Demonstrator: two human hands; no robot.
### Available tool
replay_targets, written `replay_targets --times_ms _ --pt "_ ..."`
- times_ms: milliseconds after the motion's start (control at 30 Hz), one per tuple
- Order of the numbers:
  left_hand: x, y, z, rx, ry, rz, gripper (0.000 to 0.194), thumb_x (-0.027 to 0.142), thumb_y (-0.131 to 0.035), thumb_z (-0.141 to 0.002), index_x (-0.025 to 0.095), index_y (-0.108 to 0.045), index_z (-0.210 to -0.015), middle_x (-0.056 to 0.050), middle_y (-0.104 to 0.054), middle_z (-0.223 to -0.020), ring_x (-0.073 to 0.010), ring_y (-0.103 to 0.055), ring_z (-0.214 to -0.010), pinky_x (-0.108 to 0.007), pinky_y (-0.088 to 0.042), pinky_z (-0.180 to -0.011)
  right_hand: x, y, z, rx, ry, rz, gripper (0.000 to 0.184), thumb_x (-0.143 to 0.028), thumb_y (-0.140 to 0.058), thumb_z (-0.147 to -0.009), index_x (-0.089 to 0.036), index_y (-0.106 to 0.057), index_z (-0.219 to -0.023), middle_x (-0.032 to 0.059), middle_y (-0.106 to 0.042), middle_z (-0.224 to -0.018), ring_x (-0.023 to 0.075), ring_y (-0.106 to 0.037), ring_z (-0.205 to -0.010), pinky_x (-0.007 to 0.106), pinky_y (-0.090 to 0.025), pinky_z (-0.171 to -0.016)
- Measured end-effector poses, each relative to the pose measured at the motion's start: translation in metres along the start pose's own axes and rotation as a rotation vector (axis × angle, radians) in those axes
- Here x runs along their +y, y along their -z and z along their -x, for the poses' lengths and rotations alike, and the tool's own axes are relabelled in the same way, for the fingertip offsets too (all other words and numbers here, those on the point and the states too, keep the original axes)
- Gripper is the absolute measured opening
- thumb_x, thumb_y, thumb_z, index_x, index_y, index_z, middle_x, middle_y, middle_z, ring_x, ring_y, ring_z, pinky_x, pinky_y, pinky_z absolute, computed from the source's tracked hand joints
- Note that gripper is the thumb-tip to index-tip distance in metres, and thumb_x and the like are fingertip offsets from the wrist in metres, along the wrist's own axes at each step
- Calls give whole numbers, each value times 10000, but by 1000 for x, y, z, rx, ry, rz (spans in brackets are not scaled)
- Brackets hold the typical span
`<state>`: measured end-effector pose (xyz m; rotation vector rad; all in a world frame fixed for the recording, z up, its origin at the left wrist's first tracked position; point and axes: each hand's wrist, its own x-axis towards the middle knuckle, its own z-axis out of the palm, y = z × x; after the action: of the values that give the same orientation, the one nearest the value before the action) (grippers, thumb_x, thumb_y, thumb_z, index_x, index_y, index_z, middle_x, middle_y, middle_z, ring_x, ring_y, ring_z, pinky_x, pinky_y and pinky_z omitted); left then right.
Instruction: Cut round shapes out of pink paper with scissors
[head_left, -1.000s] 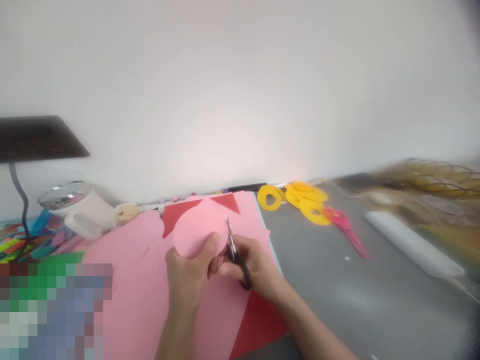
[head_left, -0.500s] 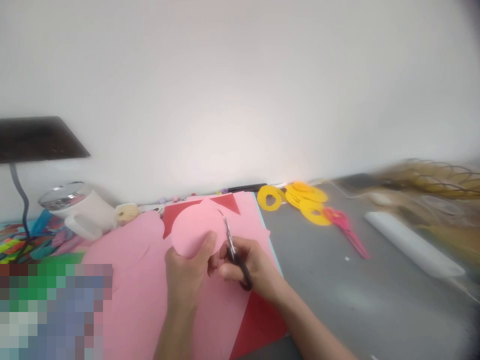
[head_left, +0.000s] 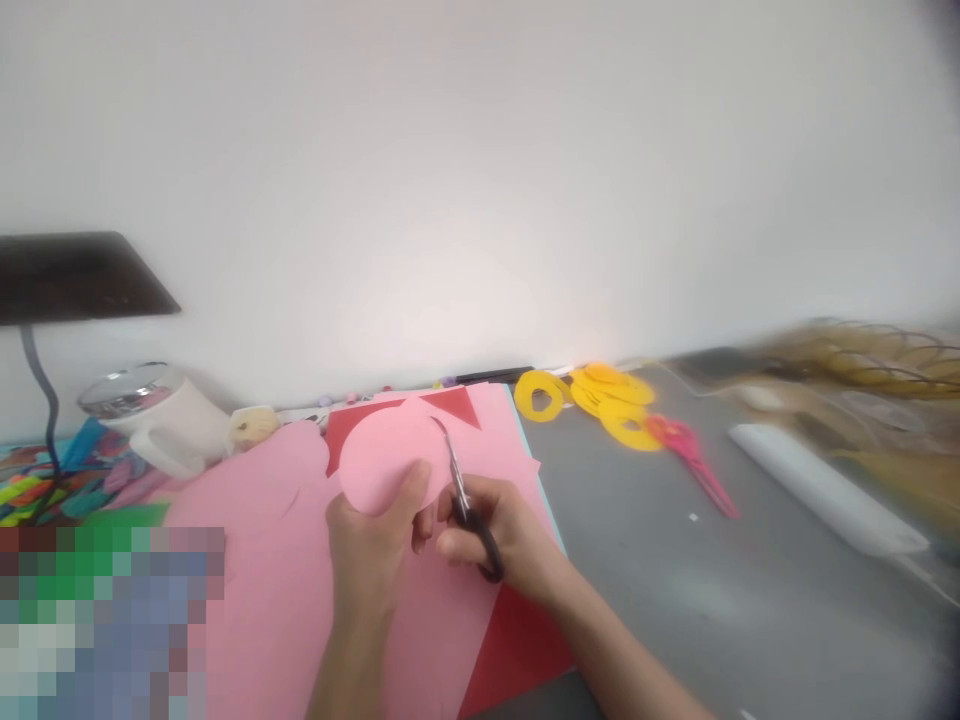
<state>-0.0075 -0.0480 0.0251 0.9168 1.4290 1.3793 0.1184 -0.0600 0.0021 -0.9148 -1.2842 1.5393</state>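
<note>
My left hand [head_left: 375, 540] pinches a round piece of pink paper [head_left: 386, 455] by its near edge, thumb on top. In my right hand [head_left: 499, 530] is a pair of scissors [head_left: 459, 485] with black handles, its metal blades pointing up and away at the paper's right edge. The blades look nearly closed. Beneath both hands lie large pink sheets [head_left: 262, 600], with red paper [head_left: 517, 650] showing under them at the near right and again behind the round piece. Some fingers of both hands are hidden behind the paper and handles.
Yellow paper rings [head_left: 540, 396] lie at the back right beside pink scissors [head_left: 694, 465]. Farther right is a white bar-shaped object [head_left: 829, 490] on the grey table [head_left: 637, 600]. At the left stand a white mug [head_left: 176, 425] and a dark panel on a stalk [head_left: 82, 278].
The round paper has shifted slightly left with my left hand. The scissor blades have tilted a little left and closed somewhat along the paper's right edge.
</note>
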Motion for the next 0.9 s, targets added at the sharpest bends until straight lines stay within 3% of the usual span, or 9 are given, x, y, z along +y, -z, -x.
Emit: replay_targets --times_ms 400,733,900 --pt "-2 2 0 -16 -24 -90 430 296 -747 -573 209 -395 -341 49 -388 -318 -90 -370 -340 -253 -340 -377 5 8 -1 -31 12 50 503 -594 -799 -602 -185 -655 -856 -30 -538 -544 125 -445 -487 259 -383 -491" --pt "2 2 3 -27 -25 -95 416 286 -741 -601 206 -410 -360 51 -398 -333 -90 -376 -346 -255 -334 -384 1 3 1 37 20 16 428 -532 -817 -600 -191 -582 -706 -63 -462 -494 99 -390 -471 231 -342 -460" --pt "4 1 4 -27 -23 -102 447 299 -727 -620 208 -393 -337 39 -402 -329 -89 -371 -340 -258 -330 -380 -1 0 0 102 -36 0 371 -454 -795 -629 -195 -538 -689 -59 -471 -518 113 -465 -482 235 -375 -468"
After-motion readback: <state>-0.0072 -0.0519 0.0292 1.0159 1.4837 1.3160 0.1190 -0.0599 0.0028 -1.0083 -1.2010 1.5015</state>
